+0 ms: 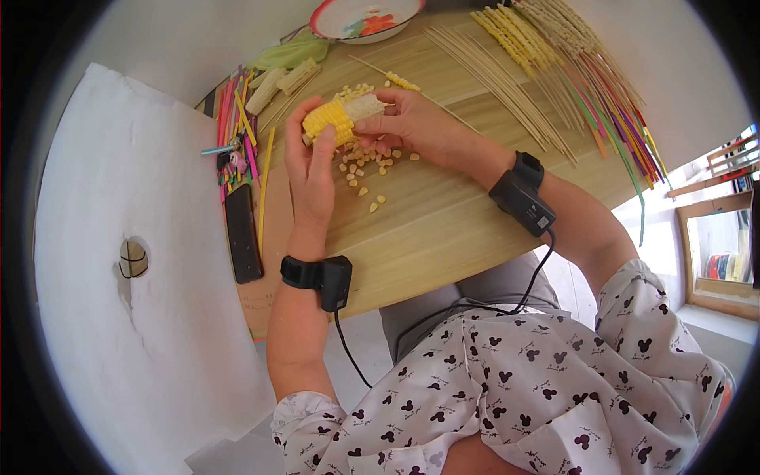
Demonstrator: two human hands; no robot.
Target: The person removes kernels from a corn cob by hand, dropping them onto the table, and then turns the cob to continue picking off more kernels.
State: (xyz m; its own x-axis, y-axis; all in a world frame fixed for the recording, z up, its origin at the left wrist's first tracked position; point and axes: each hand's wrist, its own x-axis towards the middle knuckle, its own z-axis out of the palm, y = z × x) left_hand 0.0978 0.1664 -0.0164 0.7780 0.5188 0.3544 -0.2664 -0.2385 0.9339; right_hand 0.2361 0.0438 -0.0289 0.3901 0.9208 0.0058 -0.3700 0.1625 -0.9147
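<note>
A partly stripped corn cob (pixel 329 122) is held between my two hands above the wooden table. Yellow kernels cover its left part, and the right end is bare and pale. My left hand (pixel 313 162) wraps round the kernel-covered end, thumb on the near side. My right hand (pixel 416 125) grips the bare end, its thumb against the edge of the kernels. Loose kernels (pixel 362 168) lie on the table below and behind the cob. A stick with kernels threaded on it (pixel 402 81) lies just beyond my right hand.
Bare sticks (pixel 507 91) and kernel-covered sticks (pixel 518 39) lie at the back right. A bowl (pixel 366 20) stands at the back. Stripped cobs (pixel 266 91), coloured strips (pixel 265 190) and a black phone (pixel 243 233) lie at left. The wooden table (pixel 396 257) curves in front of me.
</note>
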